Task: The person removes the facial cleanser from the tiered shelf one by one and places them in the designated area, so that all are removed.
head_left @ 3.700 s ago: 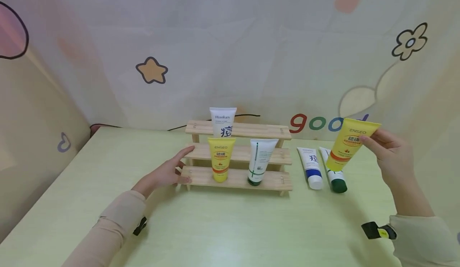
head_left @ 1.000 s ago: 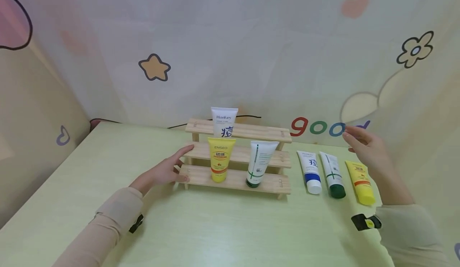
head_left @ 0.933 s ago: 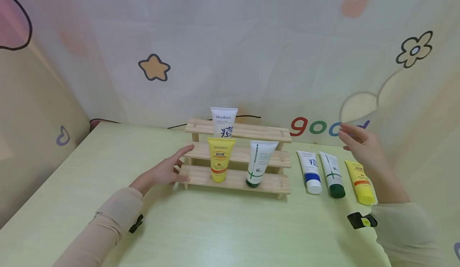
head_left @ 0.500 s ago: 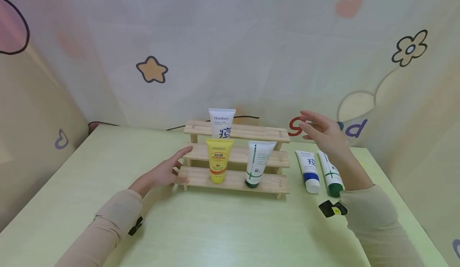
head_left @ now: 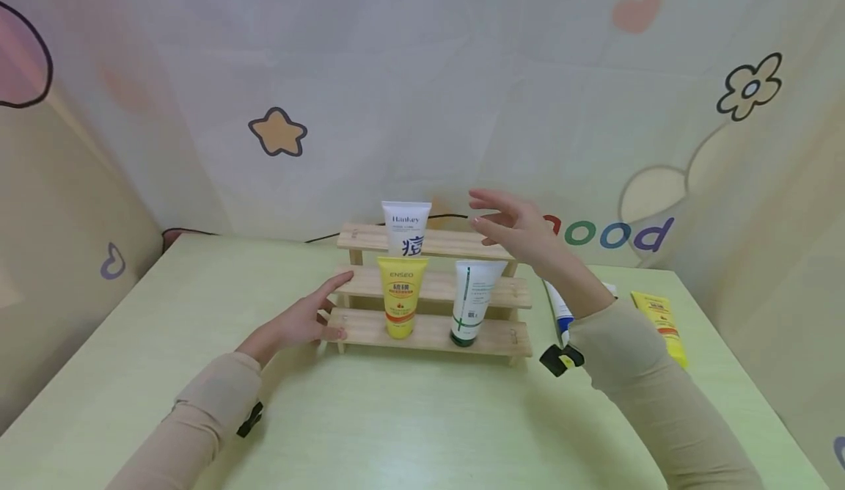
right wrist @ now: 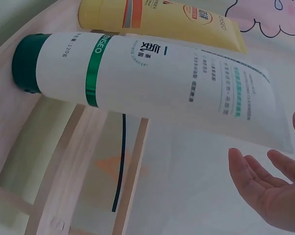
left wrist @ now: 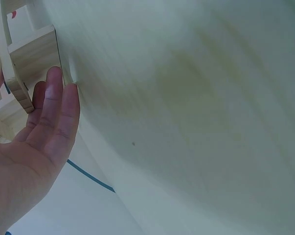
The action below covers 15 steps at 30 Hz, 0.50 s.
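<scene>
A three-tier wooden display rack (head_left: 429,284) stands on the table. My left hand (head_left: 300,320) holds its left end, thumb at the bottom shelf and fingers reaching behind; in the left wrist view the fingers (left wrist: 52,112) lie against the wood. On the bottom shelf stand a yellow tube (head_left: 401,299) and a white tube with a green cap (head_left: 475,299), both cap down. A white Hankey tube (head_left: 405,229) stands higher up behind the yellow one. My right hand (head_left: 521,233) hovers empty above the rack's right side, fingers loosely bent, near the white tube's top (right wrist: 264,107).
Right of the rack, another yellow tube (head_left: 662,325) lies flat on the table (head_left: 396,417). A white tube with blue (head_left: 560,306) lies there too, partly behind my right forearm, which hides most of another white tube (head_left: 610,289). A patterned curtain (head_left: 429,108) hangs behind.
The yellow tube that my right hand held now lies on the table at the right, let go. My right hand has moved left over the rack. The left hand stays at the rack's end.
</scene>
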Tool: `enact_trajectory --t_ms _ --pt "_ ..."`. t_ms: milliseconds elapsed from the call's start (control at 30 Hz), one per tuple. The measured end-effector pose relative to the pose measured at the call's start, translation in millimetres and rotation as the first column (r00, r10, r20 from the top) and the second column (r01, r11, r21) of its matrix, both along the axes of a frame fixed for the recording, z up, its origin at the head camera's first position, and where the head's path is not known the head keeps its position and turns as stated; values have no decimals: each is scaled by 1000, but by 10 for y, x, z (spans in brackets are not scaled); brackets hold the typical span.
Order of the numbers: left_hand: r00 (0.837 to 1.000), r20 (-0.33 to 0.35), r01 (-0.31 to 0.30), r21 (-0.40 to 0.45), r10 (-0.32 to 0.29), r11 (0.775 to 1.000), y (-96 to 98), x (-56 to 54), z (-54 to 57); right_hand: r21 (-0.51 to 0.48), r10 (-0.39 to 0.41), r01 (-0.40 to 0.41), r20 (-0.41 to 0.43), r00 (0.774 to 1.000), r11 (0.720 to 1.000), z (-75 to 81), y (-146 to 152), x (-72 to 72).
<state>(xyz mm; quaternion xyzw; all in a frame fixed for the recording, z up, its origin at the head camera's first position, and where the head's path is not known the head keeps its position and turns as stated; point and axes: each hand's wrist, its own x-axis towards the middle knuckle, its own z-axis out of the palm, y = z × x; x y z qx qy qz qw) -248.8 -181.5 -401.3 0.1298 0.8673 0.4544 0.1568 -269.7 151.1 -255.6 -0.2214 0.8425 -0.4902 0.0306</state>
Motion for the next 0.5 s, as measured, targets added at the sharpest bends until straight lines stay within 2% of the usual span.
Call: enact_trajectory --t_ms 267,367,500 --pt "1000 -11 11 25 -11 1000 -10 11 -33 -34 93 -89 149 984 995 31 -350 -138" --pt "1000 -16 16 37 -15 999 -9 11 -34 -60 136 -126 212 968 990 51 -451 -198" --pt "1000 -22 21 36 -20 999 5 2 -28 -93 172 -150 315 933 984 72 -534 -246"
